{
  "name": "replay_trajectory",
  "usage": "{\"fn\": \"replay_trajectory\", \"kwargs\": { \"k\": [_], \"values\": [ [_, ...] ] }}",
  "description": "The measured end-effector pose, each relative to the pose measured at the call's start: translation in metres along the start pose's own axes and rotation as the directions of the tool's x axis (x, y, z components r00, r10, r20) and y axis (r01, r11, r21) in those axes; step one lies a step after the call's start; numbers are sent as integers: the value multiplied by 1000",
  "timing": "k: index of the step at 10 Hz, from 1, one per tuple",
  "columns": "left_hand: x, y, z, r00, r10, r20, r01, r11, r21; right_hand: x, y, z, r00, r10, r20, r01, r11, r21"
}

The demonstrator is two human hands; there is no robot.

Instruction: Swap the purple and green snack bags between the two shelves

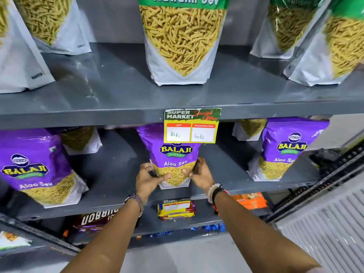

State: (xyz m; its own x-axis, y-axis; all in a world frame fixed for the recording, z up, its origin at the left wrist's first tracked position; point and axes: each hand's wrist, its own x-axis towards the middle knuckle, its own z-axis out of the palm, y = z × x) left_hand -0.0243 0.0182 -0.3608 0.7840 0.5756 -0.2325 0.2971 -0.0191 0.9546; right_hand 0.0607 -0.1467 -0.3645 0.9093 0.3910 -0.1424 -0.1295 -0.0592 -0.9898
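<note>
A purple Aloo Sev bag [173, 154] stands upright in the middle of the lower shelf [118, 174]. My left hand [148, 179] grips its lower left side and my right hand [201, 173] grips its lower right side. Two more purple bags stand on that shelf, one at the left [33, 166] and one at the right [285, 148]. On the upper shelf [110, 91] a green-topped Ratlami Sev bag [182, 42] stands in the middle, directly above the held bag, with more green bags at the left [53, 22] and right [334, 42].
A supermarket price tag [192, 126] hangs from the upper shelf's front edge and covers the held bag's top. Behind the purple bags stand further pouches [80, 140]. A shelf below holds biscuit packs [176, 209] and a brown pack [94, 219]. A ribbed grey panel [325, 223] is at the right.
</note>
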Motion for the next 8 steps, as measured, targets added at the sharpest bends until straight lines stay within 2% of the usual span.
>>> {"fn": "replay_trajectory", "kwargs": {
  "k": [3, 6, 7, 8],
  "values": [
    [-4, -2, 10, 1000, 5, -26, -4, 999, 39, -4, -4, -14, 1000, 10, 4, -10, 1000, -13],
    [-6, -4, 9, 1000, 9, -19, -8, 998, 56, -8, -8, -15, 999, 42, -3, -42, 994, -99],
    [-5, -3, 8, 1000, 19, 5, -20, 993, 116, -13, -16, -16, 998, 48, 26, -44, 986, -158],
    [-13, -3, 2, 992, 120, -41, -113, 982, 150, -18, -26, -19, 995, 19, -99, -35, 986, -160]
  ]
}}
